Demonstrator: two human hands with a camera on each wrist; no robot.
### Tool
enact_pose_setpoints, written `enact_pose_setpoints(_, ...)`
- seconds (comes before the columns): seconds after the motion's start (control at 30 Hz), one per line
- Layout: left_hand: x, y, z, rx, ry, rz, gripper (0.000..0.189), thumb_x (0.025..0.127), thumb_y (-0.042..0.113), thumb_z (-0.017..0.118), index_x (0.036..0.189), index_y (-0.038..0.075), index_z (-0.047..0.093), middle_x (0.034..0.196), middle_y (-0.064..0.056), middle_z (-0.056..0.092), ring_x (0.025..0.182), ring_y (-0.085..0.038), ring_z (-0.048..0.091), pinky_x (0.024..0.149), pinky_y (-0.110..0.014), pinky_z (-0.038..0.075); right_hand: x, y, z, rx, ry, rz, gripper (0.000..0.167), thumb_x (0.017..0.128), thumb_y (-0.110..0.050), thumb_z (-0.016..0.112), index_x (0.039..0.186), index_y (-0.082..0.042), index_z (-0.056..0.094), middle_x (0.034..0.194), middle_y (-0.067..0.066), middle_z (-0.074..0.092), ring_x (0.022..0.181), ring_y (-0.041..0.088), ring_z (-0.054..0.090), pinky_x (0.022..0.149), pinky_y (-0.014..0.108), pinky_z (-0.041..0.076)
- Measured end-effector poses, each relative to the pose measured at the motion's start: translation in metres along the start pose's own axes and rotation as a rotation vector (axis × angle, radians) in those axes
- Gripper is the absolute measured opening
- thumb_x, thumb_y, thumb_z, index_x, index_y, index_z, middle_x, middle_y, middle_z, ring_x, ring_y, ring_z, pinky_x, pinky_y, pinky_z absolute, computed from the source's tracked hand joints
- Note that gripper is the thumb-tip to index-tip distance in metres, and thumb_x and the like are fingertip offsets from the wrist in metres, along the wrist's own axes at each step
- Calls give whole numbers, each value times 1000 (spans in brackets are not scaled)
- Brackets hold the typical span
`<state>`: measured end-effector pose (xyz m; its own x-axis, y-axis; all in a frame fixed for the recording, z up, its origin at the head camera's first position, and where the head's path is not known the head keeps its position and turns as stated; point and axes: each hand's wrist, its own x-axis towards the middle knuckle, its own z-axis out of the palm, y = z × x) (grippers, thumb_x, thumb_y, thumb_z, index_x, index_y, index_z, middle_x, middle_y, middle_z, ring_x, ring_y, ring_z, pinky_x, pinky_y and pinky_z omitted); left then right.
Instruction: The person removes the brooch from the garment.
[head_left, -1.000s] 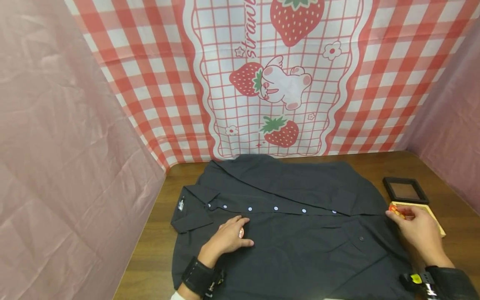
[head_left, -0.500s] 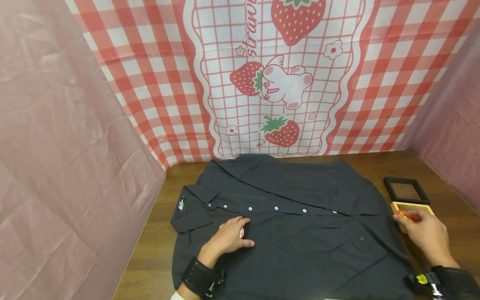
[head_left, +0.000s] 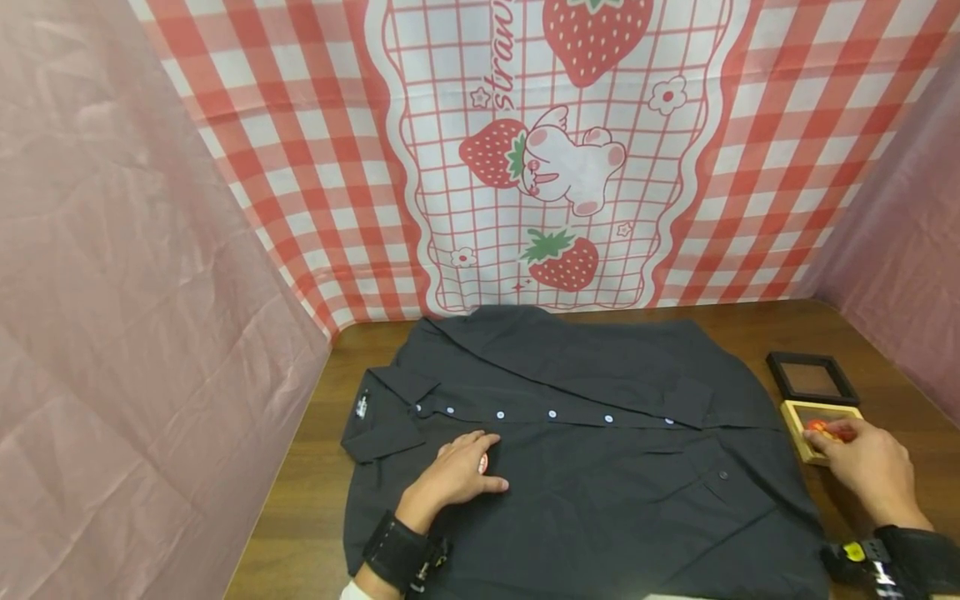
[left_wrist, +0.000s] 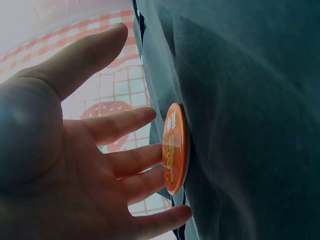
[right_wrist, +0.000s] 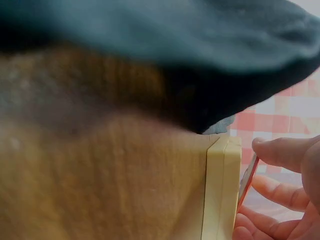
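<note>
A dark button-up shirt (head_left: pixel 600 492) lies spread on the wooden table. Over its upper chest rests my left hand (head_left: pixel 453 475), fingers loosely extended. Beside those fingers a round orange button badge (left_wrist: pixel 175 150) with a yellow cartoon figure sits against the shirt; in the head view it is partly covered by the hand. At the right, my right hand (head_left: pixel 873 467) pinches a red-and-yellow badge (head_left: pixel 819 428) between thumb and fingers. That badge is over a shallow yellow box (head_left: pixel 795 433); the right wrist view shows it tilted, its lower edge close to the box face.
Behind the yellow box lies a black frame (head_left: pixel 780 379) with a see-through middle. A red checked strawberry cloth (head_left: pixel 307 167) hangs along the back, with pink cloth (head_left: pixel 150 333) at the sides. White buttons run along the shirt's front.
My right hand has moved right with the badge, from the shirt's hem to over the yellow box. The left hand stays in place on the shirt.
</note>
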<state>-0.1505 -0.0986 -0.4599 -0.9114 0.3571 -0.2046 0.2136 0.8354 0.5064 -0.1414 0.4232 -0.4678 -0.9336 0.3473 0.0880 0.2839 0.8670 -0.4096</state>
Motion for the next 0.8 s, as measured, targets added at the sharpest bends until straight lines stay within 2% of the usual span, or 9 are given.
enact_pose_setpoints(0.17,0,1,-3,-9,-15,-5,70,81,35,78,139,8,51,146,-17,48,137,-36,43,112,-58,30,7,0,-4,-30,-47,8,53,91,-39,65,106,11,62,108,40,59,90,58,54,69,55,43)
enact_pose_setpoints(0.4,-1,1,-4,12,-13,-7,70,80,37,78,139,9,52,145,-16,49,136,-36,44,111,-58,31,11,0,-7,-54,-143,54,52,90,-38,66,104,12,61,106,38,60,91,56,54,71,55,43)
enact_pose_setpoints(0.53,-1,1,-4,19,-15,-4,70,80,37,78,139,9,52,145,-16,49,136,-35,44,110,-58,32,11,0,-7,-62,-159,56,49,91,-36,66,103,11,61,105,38,59,91,57,54,71,55,43)
enact_pose_setpoints(0.67,-1,1,-4,24,-14,2,70,80,37,78,139,9,52,144,-17,50,135,-35,45,110,-58,32,10,-1,-8,-69,-144,22,42,91,-30,65,100,11,63,102,39,61,89,58,54,68,54,44)
enact_pose_setpoints(0.8,-1,1,-4,11,-14,0,70,80,37,78,139,9,52,144,-17,50,135,-36,44,110,-58,32,10,-3,-8,-62,-120,22,36,90,-24,64,99,11,63,101,38,61,88,58,54,67,54,44)
